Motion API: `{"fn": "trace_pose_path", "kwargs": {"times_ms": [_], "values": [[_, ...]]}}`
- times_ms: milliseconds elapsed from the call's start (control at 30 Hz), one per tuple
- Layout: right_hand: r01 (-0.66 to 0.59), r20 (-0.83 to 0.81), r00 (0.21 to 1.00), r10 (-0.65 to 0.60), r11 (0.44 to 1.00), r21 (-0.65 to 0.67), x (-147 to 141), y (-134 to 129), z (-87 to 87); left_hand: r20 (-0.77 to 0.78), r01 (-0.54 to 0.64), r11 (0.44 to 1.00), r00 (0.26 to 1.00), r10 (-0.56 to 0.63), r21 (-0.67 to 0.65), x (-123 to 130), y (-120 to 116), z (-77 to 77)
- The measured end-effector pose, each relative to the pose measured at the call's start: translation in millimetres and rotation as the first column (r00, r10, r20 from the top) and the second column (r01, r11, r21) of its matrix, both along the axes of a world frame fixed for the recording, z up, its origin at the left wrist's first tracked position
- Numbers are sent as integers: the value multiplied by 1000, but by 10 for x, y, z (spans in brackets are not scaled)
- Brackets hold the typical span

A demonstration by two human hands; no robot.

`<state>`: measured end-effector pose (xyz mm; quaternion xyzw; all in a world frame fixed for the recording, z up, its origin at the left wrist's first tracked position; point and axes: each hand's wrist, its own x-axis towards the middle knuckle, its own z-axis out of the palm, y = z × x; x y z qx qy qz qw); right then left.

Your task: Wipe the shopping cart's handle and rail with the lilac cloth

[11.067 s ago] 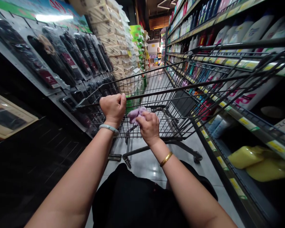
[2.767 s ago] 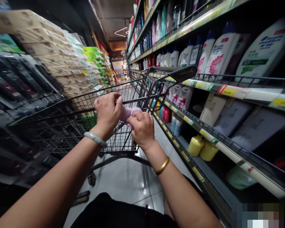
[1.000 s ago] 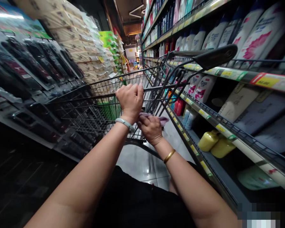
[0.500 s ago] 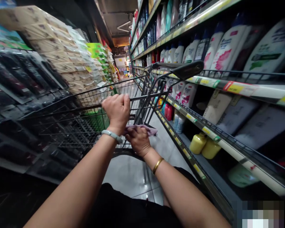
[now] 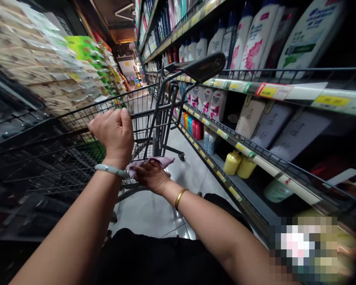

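Observation:
My left hand [image 5: 114,132], a pale bangle at its wrist, is closed around the upper bar of a dark metal shopping cart [image 5: 150,112]. Lower down and to its right, my right hand [image 5: 152,176], with a gold bangle, presses a crumpled light-purple cloth [image 5: 165,161] against the cart's wire side. Its fingers are bent over the cloth, which partly hides the bar beneath. The cart's handle end [image 5: 206,68] sticks out toward the shelves on the right.
Shelves on the right hold shampoo bottles [image 5: 253,43], boxes [image 5: 296,132] and yellow bottles [image 5: 231,162], with a price rail [image 5: 302,95] along the edge. Stacked packs [image 5: 41,59] line the left. Grey tiled floor [image 5: 148,213] lies below. A pixelated patch covers the lower right corner.
The cart, shelves and hands have shifted left in view, with the cart and shelves also higher. My right hand and cloth sit slightly farther from my left hand, which still grips the bar.

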<state>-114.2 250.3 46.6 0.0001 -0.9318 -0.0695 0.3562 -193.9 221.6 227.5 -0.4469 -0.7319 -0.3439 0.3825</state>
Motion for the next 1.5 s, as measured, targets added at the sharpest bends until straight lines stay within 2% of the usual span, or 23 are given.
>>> {"fn": "trace_pose_path", "kwargs": {"times_ms": [133,200,267,367,433,467,533,633,700,767,867,933,1000,1100,1167,1233,1333,1400,1433,1500], "values": [[53,-51,997,-56,996,-70,32,2,147,29,32,999,999,-32,23,-5,-20,-1],[55,-55,997,-59,996,-75,24,7,84,34,24,999,999,-26,37,-3,-26,-8],[-17,41,999,18,1000,-23,-7,-4,-139,45,25,999,999,-28,45,-3,-33,-13],[-149,232,963,135,988,44,-72,-50,-578,67,57,998,996,-59,39,-17,-47,-12],[-177,268,950,158,983,49,-110,-81,-740,71,75,997,994,-77,34,-36,-50,-12],[-175,260,953,157,984,45,-122,-88,-746,67,77,997,995,-79,32,-47,-48,-14],[-145,226,965,134,989,34,-121,-72,-615,55,65,997,996,-67,35,-68,-38,-24],[-70,105,992,69,998,5,-61,14,-254,41,39,998,998,-42,55,-88,-18,-44],[-33,3,999,33,999,-11,-8,68,-105,29,24,998,999,-26,56,-93,-8,-48],[-34,-29,999,34,999,-2,25,84,-124,11,1,999,1000,-2,47,-93,-5,-36],[-62,78,995,60,998,23,5,32,-340,3,-13,1000,1000,13,26,-91,-14,6],[-66,120,991,64,998,19,-29,-12,-408,18,3,1000,1000,-3,2,-91,-28,38],[-38,74,997,38,999,-1,-34,-26,-308,29,23,1000,999,-23,-16,-99,-45,60],[18,-52,998,-21,998,-53,44,15,28,22,32,999,999,-31,-14,-133,-64,65],[22,-106,994,-30,997,-73,102,44,172,11,18,1000,1000,-18,-11,-165,-69,59],[2,-85,996,-8,998,-66,116,36,141,4,12,1000,1000,-12,-13,-194,-69,56],[-17,34,999,19,998,-56,41,-55,-121,6,46,999,999,-46,-22,-216,-66,62],[-6,75,997,11,997,-71,-22,-127,-232,13,74,997,997,-73,-32,-214,-63,66],[14,68,998,-8,996,-85,-38,-151,-220,18,79,996,997,-78,-33,-210,-62,67],[65,29,998,-62,991,-114,-16,-155,-48,25,67,997,997,-66,-28,-201,-57,66]]}}
